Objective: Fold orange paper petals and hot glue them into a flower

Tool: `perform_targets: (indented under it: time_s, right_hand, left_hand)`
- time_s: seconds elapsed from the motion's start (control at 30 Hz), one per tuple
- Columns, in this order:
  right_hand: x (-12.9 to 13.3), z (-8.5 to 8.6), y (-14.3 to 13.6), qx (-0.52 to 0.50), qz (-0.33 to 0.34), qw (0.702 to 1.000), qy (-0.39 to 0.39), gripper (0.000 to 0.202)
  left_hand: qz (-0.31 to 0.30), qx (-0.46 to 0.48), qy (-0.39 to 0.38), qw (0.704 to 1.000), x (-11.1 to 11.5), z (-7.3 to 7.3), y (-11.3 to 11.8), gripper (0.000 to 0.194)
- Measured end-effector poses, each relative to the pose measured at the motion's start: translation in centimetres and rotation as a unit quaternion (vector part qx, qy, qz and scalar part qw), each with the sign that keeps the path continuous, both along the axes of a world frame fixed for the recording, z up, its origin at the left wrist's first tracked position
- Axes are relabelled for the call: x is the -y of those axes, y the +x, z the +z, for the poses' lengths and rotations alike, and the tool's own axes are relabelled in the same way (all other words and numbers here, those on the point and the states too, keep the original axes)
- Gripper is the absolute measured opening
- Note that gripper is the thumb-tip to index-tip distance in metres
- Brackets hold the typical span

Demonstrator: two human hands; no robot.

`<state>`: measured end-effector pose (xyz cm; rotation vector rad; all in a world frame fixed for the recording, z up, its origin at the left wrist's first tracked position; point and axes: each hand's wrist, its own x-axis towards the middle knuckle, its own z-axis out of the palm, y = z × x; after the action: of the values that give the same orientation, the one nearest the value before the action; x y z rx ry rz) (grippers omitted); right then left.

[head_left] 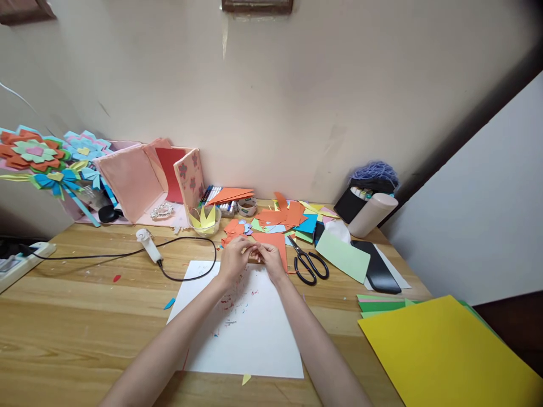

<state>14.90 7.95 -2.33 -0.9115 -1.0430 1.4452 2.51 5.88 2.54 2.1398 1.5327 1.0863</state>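
Observation:
My left hand (237,257) and my right hand (270,255) meet above the far edge of a marked white sheet (263,339). Both have their fingers closed and their fingertips together; whatever they pinch is too hidden to name. Just beyond and beside them lies an orange paper piece (275,243). Black-handled scissors (307,263) rest open-bladed to the right of my right hand. Crumpled-looking orange paper pieces (233,229) sit behind my left hand.
A hot glue gun-like white tool (148,246) with a black cord lies left. Paper scraps (284,217), a tape roll (246,207) and a pink box (131,181) stand behind. Rightward are a phone (377,268), a pale bottle (373,215) and yellow paper (449,350).

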Motion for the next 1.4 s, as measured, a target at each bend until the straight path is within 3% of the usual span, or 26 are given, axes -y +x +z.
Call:
perform_targets:
  time_s: [0.2, 0.33, 0.57, 0.83, 0.97, 1.07, 1.17, 1.4]
  right_hand:
    - [-0.1, -0.3, 0.2, -0.006, 0.041, 0.999, -0.014, 0.043]
    - [0.0, -0.4, 0.2, -0.018, 0.056, 0.998, -0.021, 0.048]
    - [0.4, 0.0, 0.1, -0.091, 0.100, 0.988, -0.068, 0.046]
    - [0.8, 1.0, 0.1, -0.121, 0.157, 0.973, -0.119, 0.046]
    - [0.8, 1.1, 0.6, -0.132, 0.237, 0.950, -0.157, 0.049]
    - [0.6, 0.9, 1.0, -0.150, 0.276, 0.935, -0.162, 0.047]
    - [0.5, 0.6, 1.1, -0.163, 0.281, 0.933, -0.155, 0.046]
    - [0.4, 0.2, 0.6, -0.181, 0.261, 0.935, -0.160, 0.045]
  left_hand:
    - [0.013, -0.040, 0.047, 0.998, 0.4, 0.0, 0.1, 0.022]
    - [0.017, -0.003, 0.042, 0.999, 0.5, 0.2, 0.7, 0.021]
    - [-0.013, 0.125, -0.023, 0.992, 0.0, 0.4, 1.0, 0.018]
    - [0.020, 0.180, -0.107, 0.978, -0.2, 0.8, 0.4, 0.015]
    - [0.040, 0.190, -0.144, 0.970, -0.3, 1.2, 0.8, 0.015]
    - [0.031, 0.241, -0.203, 0.949, -0.3, 1.2, 1.2, 0.019]
    - [0.031, 0.275, -0.233, 0.932, -0.3, 1.0, 1.5, 0.020]
    - [0.044, 0.262, -0.229, 0.937, -0.5, 0.3, 1.6, 0.020]
